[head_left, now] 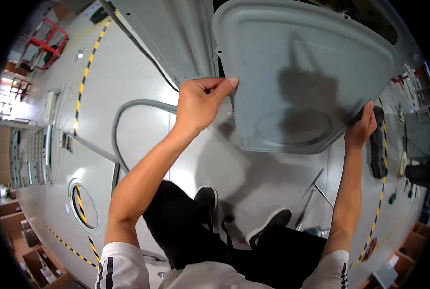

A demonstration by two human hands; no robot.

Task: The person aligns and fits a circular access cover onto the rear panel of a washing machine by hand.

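Grey panel point(311, 62) between 2 hands, oval recess low on face. Left hand point(198, 103): pinching panel's left edge, thumb tip over face, fingers curled at rim. Right hand point(362, 127): at panel's lower right edge, thumb up along rim; other fingers hidden, cannot tell if closed. Grey hose point(114, 125) left of panel. 2 dark shoes point(205, 202) below panel.

Panel point(311, 72) blocks fwd reach btwn my L hand point(199, 105) & R hand point(362, 127). Open gap below its lower edge, btwn forearms, to floor point(253, 173). Hose point(142, 102) loops L of L forearm, in way there. Black bar point(378, 149) R of R hand, depth unclear.
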